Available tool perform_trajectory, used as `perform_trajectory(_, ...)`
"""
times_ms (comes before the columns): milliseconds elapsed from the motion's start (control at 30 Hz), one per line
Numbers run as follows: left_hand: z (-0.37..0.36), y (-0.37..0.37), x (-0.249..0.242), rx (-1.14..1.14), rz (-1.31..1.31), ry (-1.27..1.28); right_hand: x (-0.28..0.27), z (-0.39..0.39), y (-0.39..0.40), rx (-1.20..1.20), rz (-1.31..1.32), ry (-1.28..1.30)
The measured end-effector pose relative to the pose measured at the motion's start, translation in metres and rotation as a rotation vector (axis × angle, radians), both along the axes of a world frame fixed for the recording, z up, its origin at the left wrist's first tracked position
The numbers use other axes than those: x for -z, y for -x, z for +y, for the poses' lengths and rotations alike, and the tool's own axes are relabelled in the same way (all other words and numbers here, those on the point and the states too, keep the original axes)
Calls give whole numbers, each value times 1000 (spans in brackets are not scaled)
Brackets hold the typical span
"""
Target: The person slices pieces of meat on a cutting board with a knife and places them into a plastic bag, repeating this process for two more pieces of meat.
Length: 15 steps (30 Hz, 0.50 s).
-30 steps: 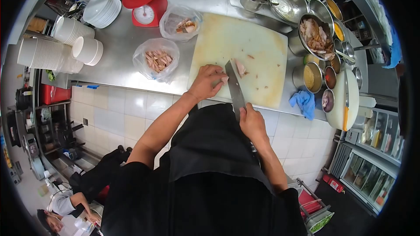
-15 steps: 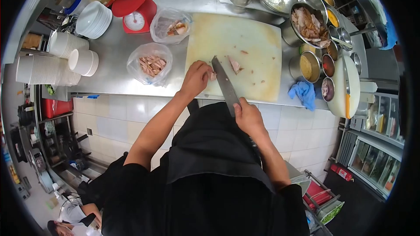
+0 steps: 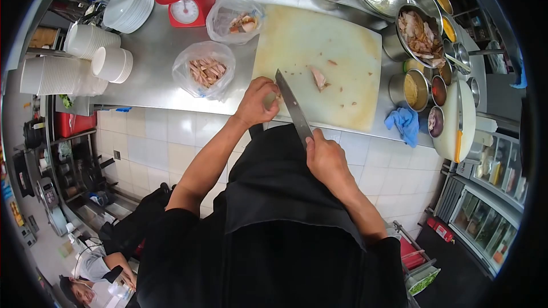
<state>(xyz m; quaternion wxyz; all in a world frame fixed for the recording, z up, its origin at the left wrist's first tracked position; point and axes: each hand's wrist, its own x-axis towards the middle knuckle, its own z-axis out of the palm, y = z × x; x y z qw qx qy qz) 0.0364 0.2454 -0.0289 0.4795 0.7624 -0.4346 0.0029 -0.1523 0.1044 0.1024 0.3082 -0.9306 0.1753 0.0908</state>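
Observation:
My right hand (image 3: pixel 327 158) is closed around the handle of a large knife (image 3: pixel 294 105). Its blade points away from me over the near left part of the cutting board (image 3: pixel 348 51). Left of the blade, my left hand (image 3: pixel 257 104) curls its fingers and thumb on a small piece of meat (image 3: pixel 278 97), mostly hidden by the fingertips. A larger chunk of cooked meat (image 3: pixel 318 78) lies right of the knife, with scattered crumbs around it. Left of the board, one plastic bag (image 3: pixel 229 77) holds sliced meat strips, and another bag (image 3: pixel 214 25) holds several meat pieces.
A red scale (image 3: pixel 202 3) stands at the back left, near stacked white bowls (image 3: pixel 111 64). On the right are a pot of sliced meat (image 3: pixel 421 37), several small metal containers, a blue cloth (image 3: pixel 404 124) and a round white board (image 3: pixel 468 117) with an orange-handled knife. Another person sits lower left.
The view has shifted, so the board appears farther right and higher. My left hand's fingers have opened slightly around the small piece. The meat chunk beyond the knife looks turned.

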Motion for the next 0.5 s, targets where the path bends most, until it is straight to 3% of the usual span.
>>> perform_trajectory(500,-3,-6,7,41,-18,46,-1,29,-44,-16,232,21)
